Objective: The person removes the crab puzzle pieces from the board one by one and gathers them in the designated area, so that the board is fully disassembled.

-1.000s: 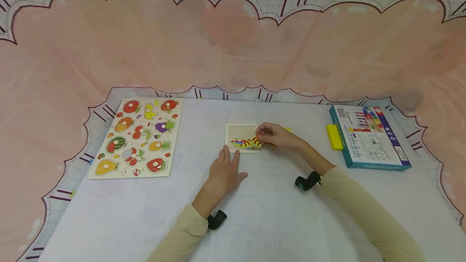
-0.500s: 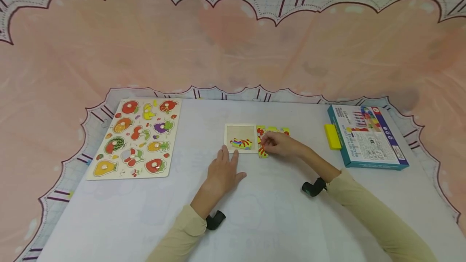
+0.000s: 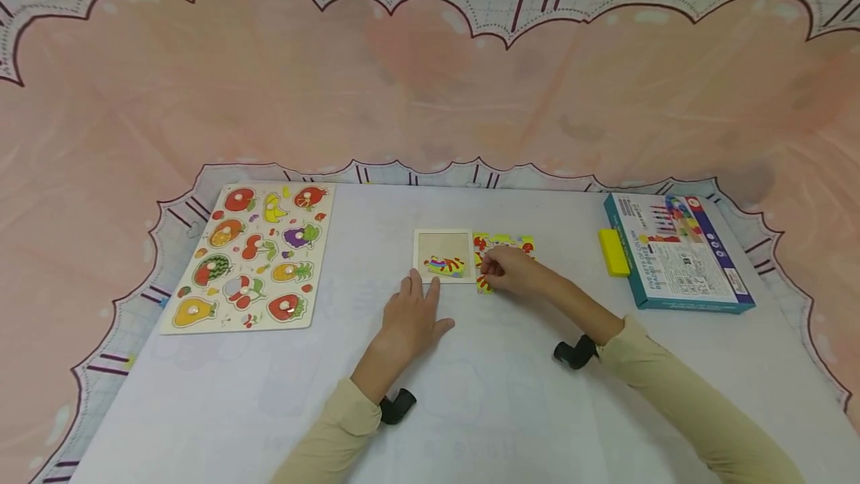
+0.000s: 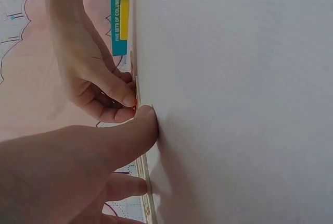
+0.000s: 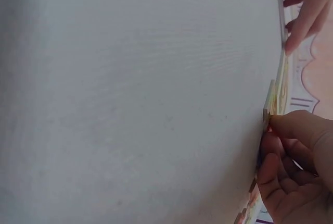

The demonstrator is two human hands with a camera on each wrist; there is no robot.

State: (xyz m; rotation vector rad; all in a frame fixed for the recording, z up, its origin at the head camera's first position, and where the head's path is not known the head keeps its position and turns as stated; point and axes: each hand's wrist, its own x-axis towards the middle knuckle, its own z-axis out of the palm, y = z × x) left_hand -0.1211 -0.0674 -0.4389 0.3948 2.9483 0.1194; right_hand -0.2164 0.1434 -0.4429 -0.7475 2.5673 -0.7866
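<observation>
A small square puzzle tray (image 3: pixel 443 244) with a pale rim lies flat at mid-table. Inside, along its lower edge, sits a striped yellow-and-red puzzle piece (image 3: pixel 444 267). My left hand (image 3: pixel 412 320) is spread out, its fingertips resting on the tray's near rim. Just right of the tray lie several red-and-yellow puzzle pieces (image 3: pixel 500 238), partly covered by my right hand (image 3: pixel 513 271). Its fingers are curled, and thumb and fingertips pinch the edge of a puzzle piece (image 5: pixel 268 101) in the right wrist view. Much of that piece is hidden by the hand.
At the left lies a fruit puzzle board (image 3: pixel 251 256). A teal-edged box (image 3: pixel 678 252) sits at the right, with a yellow block (image 3: pixel 614 253) against its left side. All rest on a white tabletop (image 3: pixel 510 409) before a patterned peach cloth (image 3: pixel 430 95).
My right hand has drawn back from the tray's right rim to the pieces beside it, uncovering some of them. The striped piece stays in the tray; my left hand keeps its place.
</observation>
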